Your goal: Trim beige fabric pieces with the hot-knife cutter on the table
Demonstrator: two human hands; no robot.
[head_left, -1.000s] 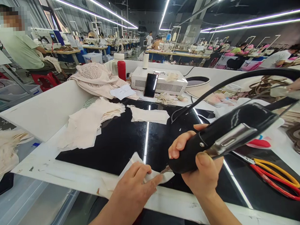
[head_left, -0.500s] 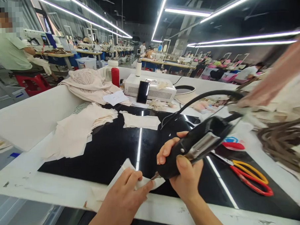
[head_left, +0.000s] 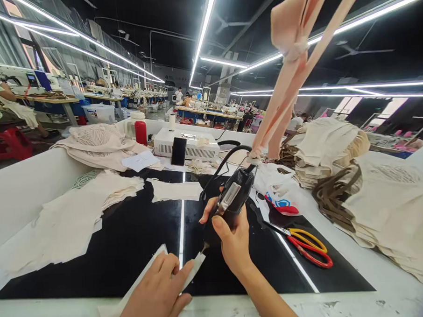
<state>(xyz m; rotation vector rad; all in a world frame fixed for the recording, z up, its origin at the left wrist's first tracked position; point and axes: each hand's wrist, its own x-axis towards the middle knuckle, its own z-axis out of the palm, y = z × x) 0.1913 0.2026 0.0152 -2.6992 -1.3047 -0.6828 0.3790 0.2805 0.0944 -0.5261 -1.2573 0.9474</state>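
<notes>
My right hand (head_left: 232, 241) is wrapped round a black corded hand tool (head_left: 230, 199) with a metal lever on its side. The tool's narrow metal tip (head_left: 205, 246) points down and left, at the end of a folded cream fabric strip (head_left: 197, 267). My left hand (head_left: 157, 287) lies over that strip and holds it down on the black board (head_left: 131, 237), index finger stretched toward the tip. Its palm hides the middle of the strip; whether the tip touches the cloth I cannot tell. Pink fabric bands (head_left: 282, 104) are tied to the tool's upper end.
Red and yellow-handled scissors (head_left: 310, 247) lie right of my right hand. A cream piece (head_left: 174, 190) is behind, a fabric stack (head_left: 70, 216) at left. Farther back stand a phone (head_left: 179, 151) and a white vented box (head_left: 200, 152). Cream piles (head_left: 392, 202) cover the right side.
My view has turned right and tilted up. The tool stands more upright, and its tip is now at the strip's end, slightly apart from my left index finger. Both hands keep their places on cloth and tool.
</notes>
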